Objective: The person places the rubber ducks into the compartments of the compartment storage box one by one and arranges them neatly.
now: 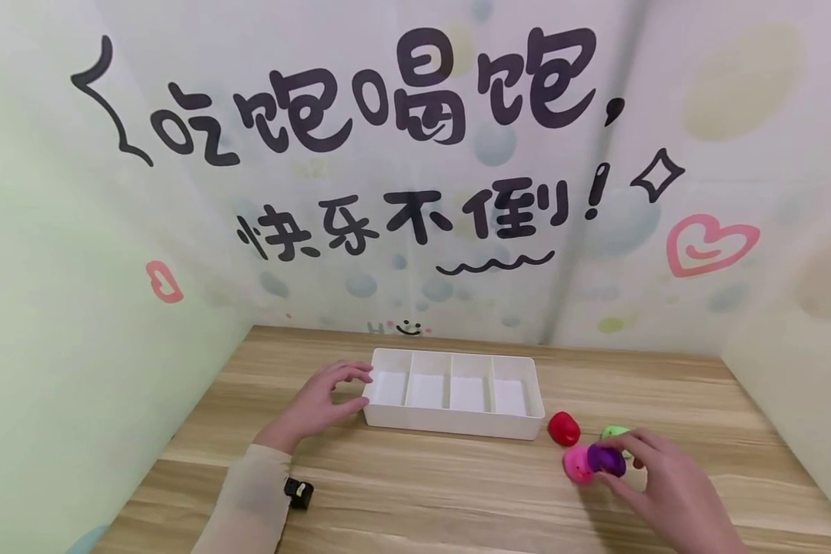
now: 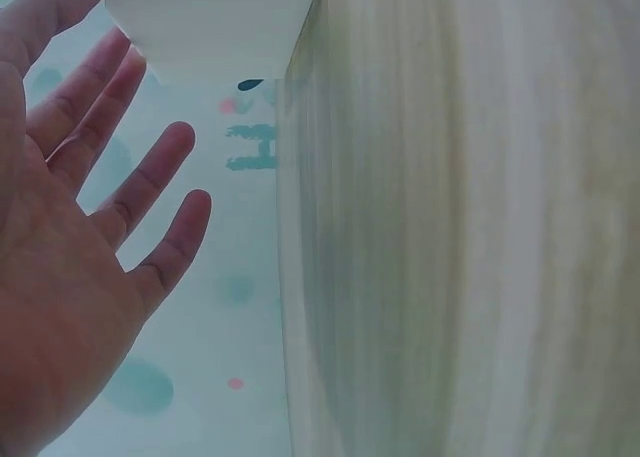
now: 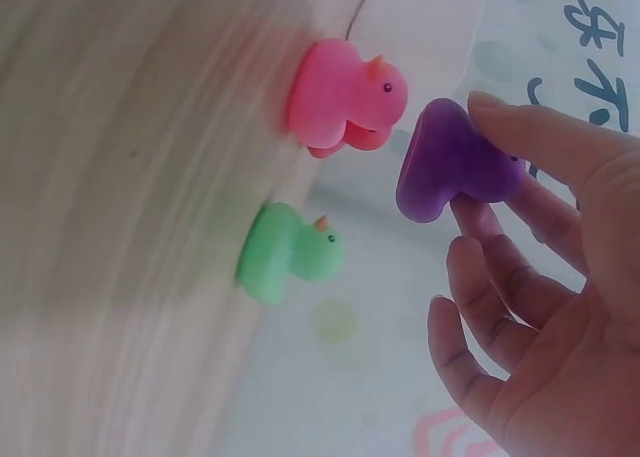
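Note:
My right hand (image 1: 672, 492) pinches a purple rubber duck (image 3: 445, 167) between thumb and fingers; the right wrist view shows it lifted off the table, its flat base facing the other ducks. Close by stand a pink duck (image 3: 325, 102) and a light green duck (image 3: 268, 257) on the tabletop. A rounded red toy (image 1: 563, 428) lies near the right end of a white box (image 1: 457, 423) divided into several compartments. At the box's left end, my left hand (image 1: 318, 404) touches the edge with thumb and fingertips. Its fingers (image 2: 150, 185) look straight and spread in the left wrist view.
The wooden table (image 1: 422, 500) meets a printed wall (image 1: 402, 154) with large black characters behind the box. Pale side walls close in the left and right. A small black device (image 1: 299, 494) sits at my left sleeve.

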Demonstrator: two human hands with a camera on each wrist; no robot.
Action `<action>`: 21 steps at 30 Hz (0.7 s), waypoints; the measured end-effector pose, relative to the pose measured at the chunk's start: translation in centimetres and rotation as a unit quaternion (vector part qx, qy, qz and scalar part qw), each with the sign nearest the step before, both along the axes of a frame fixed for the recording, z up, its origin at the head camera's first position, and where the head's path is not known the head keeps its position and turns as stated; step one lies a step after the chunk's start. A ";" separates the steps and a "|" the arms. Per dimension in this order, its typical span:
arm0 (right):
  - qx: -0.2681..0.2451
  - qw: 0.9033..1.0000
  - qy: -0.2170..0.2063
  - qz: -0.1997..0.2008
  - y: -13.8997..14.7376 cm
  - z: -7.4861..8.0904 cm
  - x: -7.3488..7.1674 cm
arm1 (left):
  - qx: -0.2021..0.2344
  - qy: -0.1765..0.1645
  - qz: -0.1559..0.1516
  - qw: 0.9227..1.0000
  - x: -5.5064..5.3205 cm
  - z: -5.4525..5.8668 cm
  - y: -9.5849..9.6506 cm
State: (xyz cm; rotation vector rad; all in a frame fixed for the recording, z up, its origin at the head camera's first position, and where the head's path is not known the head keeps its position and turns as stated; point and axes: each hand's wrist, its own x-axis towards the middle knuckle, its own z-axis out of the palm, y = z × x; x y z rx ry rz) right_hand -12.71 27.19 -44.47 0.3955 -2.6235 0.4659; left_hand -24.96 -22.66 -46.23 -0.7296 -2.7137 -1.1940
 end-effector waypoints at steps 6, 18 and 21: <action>-0.004 1.000 0.021 0.014 -0.4 0.6 -0.2 | 0.005 -0.002 -0.003 1.000 -0.1 0.0 0.1; -0.005 1.000 0.013 0.019 -2.4 1.5 -1.2 | 0.001 -0.010 0.002 1.000 -0.2 0.1 0.1; -0.008 1.000 0.000 0.018 -2.9 1.8 -1.4 | -0.004 -0.011 0.003 1.000 -0.2 0.0 0.1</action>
